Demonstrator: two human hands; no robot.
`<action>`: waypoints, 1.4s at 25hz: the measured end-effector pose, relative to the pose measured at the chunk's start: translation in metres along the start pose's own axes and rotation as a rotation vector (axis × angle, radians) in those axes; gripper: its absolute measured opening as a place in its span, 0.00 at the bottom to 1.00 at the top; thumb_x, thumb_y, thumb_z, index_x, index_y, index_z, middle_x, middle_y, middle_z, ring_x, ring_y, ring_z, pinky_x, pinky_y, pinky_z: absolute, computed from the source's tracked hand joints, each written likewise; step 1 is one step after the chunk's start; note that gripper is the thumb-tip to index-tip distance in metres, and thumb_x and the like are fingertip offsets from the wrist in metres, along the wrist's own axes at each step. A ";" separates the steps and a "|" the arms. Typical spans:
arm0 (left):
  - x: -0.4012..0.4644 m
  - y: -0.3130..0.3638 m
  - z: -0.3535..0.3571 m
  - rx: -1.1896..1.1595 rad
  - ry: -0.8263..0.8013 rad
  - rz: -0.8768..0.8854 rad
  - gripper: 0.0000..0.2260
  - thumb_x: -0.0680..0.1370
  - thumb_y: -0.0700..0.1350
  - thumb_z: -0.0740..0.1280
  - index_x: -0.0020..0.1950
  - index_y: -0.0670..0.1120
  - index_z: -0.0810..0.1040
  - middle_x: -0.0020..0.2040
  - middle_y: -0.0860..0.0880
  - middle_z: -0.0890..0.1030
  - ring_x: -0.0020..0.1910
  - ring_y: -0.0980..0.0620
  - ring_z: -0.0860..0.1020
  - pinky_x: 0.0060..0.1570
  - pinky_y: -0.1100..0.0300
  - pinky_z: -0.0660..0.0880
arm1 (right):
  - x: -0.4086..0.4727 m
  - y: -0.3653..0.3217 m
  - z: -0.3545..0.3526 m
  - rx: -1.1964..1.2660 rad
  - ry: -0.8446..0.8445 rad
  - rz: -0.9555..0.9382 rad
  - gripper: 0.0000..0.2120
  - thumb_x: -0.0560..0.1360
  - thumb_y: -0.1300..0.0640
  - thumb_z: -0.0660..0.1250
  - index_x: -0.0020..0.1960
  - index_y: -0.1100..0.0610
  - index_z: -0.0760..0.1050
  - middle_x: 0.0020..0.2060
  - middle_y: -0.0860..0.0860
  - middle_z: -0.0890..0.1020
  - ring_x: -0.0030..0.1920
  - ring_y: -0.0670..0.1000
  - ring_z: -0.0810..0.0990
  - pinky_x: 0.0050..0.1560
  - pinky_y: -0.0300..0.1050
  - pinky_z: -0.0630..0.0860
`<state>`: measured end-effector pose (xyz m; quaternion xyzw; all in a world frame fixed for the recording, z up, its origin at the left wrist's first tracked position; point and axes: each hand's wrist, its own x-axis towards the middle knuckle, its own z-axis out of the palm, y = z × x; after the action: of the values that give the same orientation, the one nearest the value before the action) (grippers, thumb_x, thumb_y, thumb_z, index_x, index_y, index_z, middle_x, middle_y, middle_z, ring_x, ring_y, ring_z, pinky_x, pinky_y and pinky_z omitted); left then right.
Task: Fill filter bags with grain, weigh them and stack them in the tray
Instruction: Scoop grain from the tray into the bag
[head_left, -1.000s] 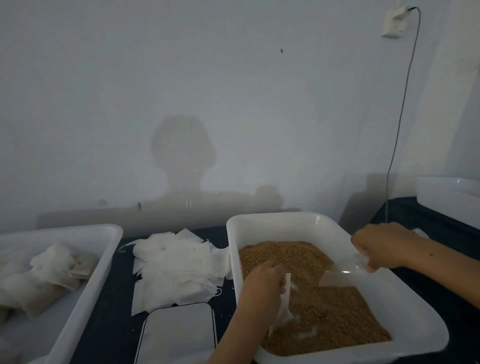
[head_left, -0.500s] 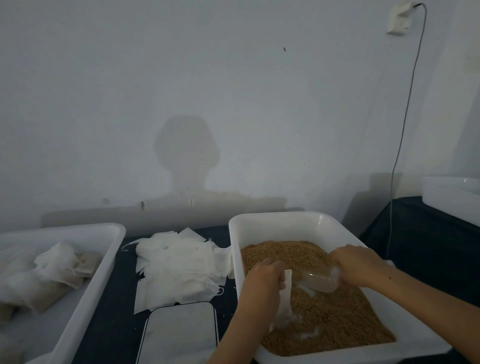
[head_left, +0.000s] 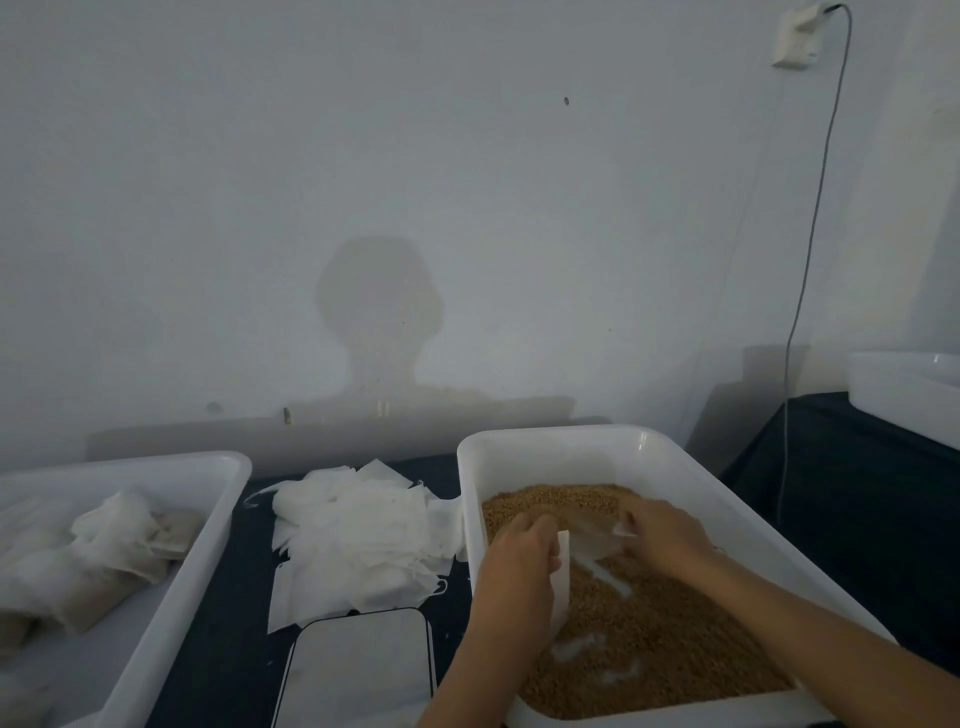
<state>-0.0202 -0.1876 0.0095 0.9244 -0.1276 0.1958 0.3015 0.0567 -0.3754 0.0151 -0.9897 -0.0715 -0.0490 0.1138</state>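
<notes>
L hand (head_left: 522, 553) curled round a white filter bag (head_left: 562, 577), pinching it at the top edge; bag hangs below the fingers w/ long axis roughly vertical, lower end down in the grain (head_left: 660, 639). R hand (head_left: 662, 540) closed on a clear scoop (head_left: 597, 538), scoop mouth aimed left, tip just beside the L fingers and right at the bag's top. Key relation: bag opening lies directly left of the scoop tip, nearly touching; whether the mouth is spread open can't be told. Probably mid-fill, grain about to tip in. Grain bin (head_left: 727, 519) under both hands. Filled bags (head_left: 130, 551) well left of L fingers, in tray (head_left: 208, 545); scale (head_left: 358, 665) and empty bags (head_left: 358, 535) between.
</notes>
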 end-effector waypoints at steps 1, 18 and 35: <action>0.000 -0.001 0.000 -0.004 0.002 -0.012 0.07 0.76 0.32 0.62 0.45 0.44 0.73 0.45 0.51 0.72 0.43 0.53 0.71 0.45 0.61 0.71 | -0.004 0.003 -0.007 0.045 0.003 0.008 0.08 0.75 0.53 0.68 0.41 0.52 0.69 0.40 0.48 0.78 0.43 0.50 0.78 0.43 0.42 0.75; 0.000 -0.002 0.000 -0.084 -0.050 0.078 0.06 0.75 0.34 0.67 0.41 0.43 0.75 0.42 0.52 0.73 0.40 0.56 0.70 0.37 0.72 0.63 | -0.058 -0.004 -0.127 -0.276 -0.040 -0.258 0.09 0.69 0.47 0.74 0.43 0.47 0.74 0.38 0.42 0.78 0.40 0.41 0.75 0.36 0.39 0.68; -0.002 -0.001 -0.002 -0.106 -0.029 0.028 0.10 0.75 0.33 0.64 0.39 0.46 0.71 0.40 0.51 0.73 0.37 0.57 0.68 0.35 0.70 0.64 | -0.063 0.004 -0.125 -0.185 -0.142 -0.178 0.11 0.69 0.50 0.74 0.40 0.48 0.71 0.41 0.45 0.79 0.43 0.46 0.77 0.39 0.42 0.70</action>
<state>-0.0222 -0.1850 0.0092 0.9079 -0.1550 0.1794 0.3456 -0.0151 -0.4170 0.1280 -0.9867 -0.1619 0.0048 0.0120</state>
